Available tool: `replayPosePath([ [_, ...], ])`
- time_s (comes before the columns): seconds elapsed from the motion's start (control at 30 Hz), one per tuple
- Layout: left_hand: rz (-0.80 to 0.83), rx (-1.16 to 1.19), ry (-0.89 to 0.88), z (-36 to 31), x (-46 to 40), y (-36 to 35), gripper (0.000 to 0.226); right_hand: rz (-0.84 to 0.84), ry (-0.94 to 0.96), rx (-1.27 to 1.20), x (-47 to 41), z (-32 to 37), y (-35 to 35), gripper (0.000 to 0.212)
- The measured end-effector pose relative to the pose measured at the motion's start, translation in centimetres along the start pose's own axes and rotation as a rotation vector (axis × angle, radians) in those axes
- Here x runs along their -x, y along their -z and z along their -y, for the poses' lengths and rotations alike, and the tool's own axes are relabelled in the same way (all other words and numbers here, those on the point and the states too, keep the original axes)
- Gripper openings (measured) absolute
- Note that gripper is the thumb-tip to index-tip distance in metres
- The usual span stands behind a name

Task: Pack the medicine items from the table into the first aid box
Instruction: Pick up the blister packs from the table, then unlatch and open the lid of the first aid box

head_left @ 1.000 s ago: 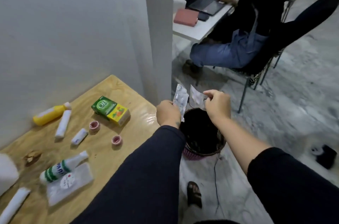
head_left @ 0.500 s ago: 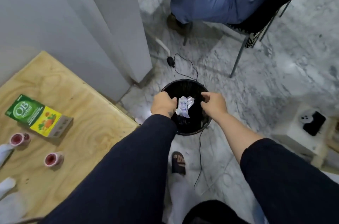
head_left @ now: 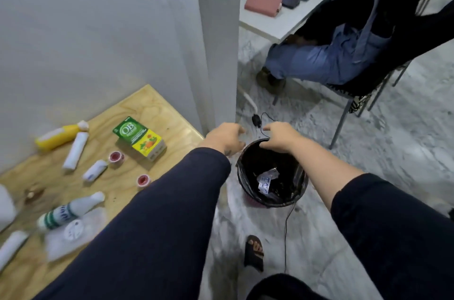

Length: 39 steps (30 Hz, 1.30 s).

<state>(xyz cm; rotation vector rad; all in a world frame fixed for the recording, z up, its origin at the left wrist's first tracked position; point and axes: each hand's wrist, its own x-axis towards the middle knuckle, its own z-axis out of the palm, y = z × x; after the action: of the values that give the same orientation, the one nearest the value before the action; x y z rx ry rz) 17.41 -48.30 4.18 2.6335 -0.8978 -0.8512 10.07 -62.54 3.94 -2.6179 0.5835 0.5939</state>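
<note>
medicine items lie spread on the wooden table [head_left: 157, 113], left of frame. green/yellow carton [head_left: 139, 137] lies flat, long axis running from far-left to near-right, green end toward the wall; reads "OB", smaller text under it not legible. yellow bottle [head_left: 60, 134] on its side, white cap pointing right toward the carton. white tube [head_left: 75, 150] just beside it, long axis near-left to far-right, far end close to the yellow bottle's cap. smaller white tube [head_left: 94, 170] lies at a similar angle. two small red-centred tape rolls [head_left: 116, 157] and [head_left: 143, 180] sit flat, well apart. white bottle with green bands [head_left: 70, 210] on its side, neck pointing up-right; label blurred. clear flat packet [head_left: 76, 233] with a round white sticker lies just under it. another white tube [head_left: 11, 247] at the near-left edge.

both hands off the table, over the black bin [head_left: 272, 172] on the marble floor. left hand [head_left: 224, 138] fingers spread, holding nothing. right hand [head_left: 277, 137] fingers loosely curled and apart, also holding nothing, above the bin's far rim. bin has a black liner; a crumpled white/blue wrapper [head_left: 266, 179] lies inside. thin black cable runs past the bin. sandalled foot [head_left: 254, 251] below it.
</note>
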Motion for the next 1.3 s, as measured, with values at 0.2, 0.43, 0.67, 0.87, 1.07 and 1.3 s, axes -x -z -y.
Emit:
replayPosePath([
  [0.2,-0.186,0.055,0.1,8.2,11.8,3.6,0.045,-0.083,0.168,0.06,5.4,10.9,-0.5,0.064],
  [0.43,-0.351,0.14,0.36,19.8,25.6,4.2,0.041,-0.125,0.379,0.111,10.9,24.2,-5.6,0.055],
  [0.67,-0.472,0.222,0.569,29.1,36.4,2.7,0.045,-0.059,0.61,0.196,15.0,36.0,-11.2,0.059],
  [0.87,-0.681,0.23,0.722,34.7,40.9,2.0,0.039,-0.071,0.829,0.281,15.4,43.8,-14.7,0.054],
  [1.07,-0.767,0.182,0.781,39.9,41.6,2.0,0.061,-0.189,1.111,0.344,13.5,50.3,-17.1,0.059],
  [1.3,-0.725,0.017,0.738,43.6,40.4,2.2,0.084,-0.321,1.306,0.436,10.7,53.2,-20.6,0.059],
])
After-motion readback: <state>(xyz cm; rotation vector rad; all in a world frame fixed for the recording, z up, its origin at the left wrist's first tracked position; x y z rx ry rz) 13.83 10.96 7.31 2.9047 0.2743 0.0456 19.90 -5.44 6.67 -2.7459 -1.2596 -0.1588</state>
